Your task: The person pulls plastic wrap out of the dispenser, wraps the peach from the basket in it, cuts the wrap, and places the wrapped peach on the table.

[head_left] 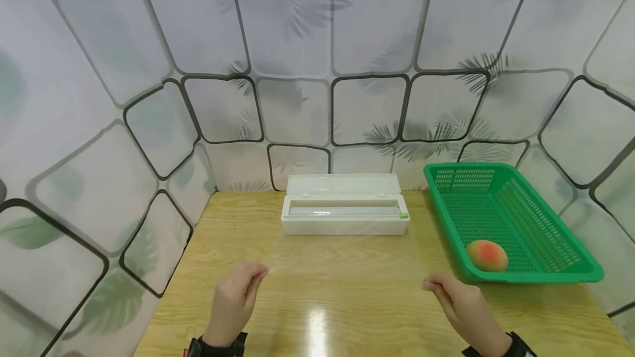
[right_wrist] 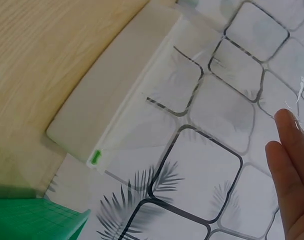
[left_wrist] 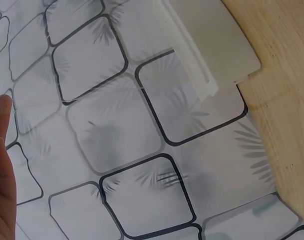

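A clear cling film sheet (head_left: 342,269) from the white dispenser box (head_left: 344,212) is pinched taut by left hand (head_left: 233,302) and right hand (head_left: 463,304), fingers clamped on its corners.

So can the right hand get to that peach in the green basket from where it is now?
Probably yes. The right hand sits just in front of the green basket, the peach lies near that front wall, and the basket is open on top. But the hand is pinching clear film.
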`<state>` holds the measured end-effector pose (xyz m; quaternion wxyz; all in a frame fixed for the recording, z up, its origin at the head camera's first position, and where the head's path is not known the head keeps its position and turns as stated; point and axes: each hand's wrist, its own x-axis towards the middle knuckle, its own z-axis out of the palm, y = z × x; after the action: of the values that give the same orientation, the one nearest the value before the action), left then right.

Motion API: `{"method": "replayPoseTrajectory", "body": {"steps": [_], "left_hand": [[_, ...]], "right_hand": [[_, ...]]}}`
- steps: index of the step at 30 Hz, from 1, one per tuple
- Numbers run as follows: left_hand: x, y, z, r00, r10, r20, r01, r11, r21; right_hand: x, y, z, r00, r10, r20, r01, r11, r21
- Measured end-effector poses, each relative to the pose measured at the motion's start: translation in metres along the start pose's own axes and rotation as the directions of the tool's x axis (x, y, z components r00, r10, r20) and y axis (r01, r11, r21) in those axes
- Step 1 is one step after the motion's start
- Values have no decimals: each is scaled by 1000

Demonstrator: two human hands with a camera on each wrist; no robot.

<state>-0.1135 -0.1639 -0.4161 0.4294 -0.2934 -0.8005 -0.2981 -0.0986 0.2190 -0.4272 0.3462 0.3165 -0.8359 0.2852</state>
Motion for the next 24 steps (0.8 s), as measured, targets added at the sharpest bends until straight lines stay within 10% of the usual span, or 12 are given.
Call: {"method": "replayPoseTrajectory", "body": {"steps": [24], "left_hand": [[-52,1,6,981,65,185,-54,996,-65]], "right_hand": [[-55,-1,26,958,151,244,-165,986,35]]}}
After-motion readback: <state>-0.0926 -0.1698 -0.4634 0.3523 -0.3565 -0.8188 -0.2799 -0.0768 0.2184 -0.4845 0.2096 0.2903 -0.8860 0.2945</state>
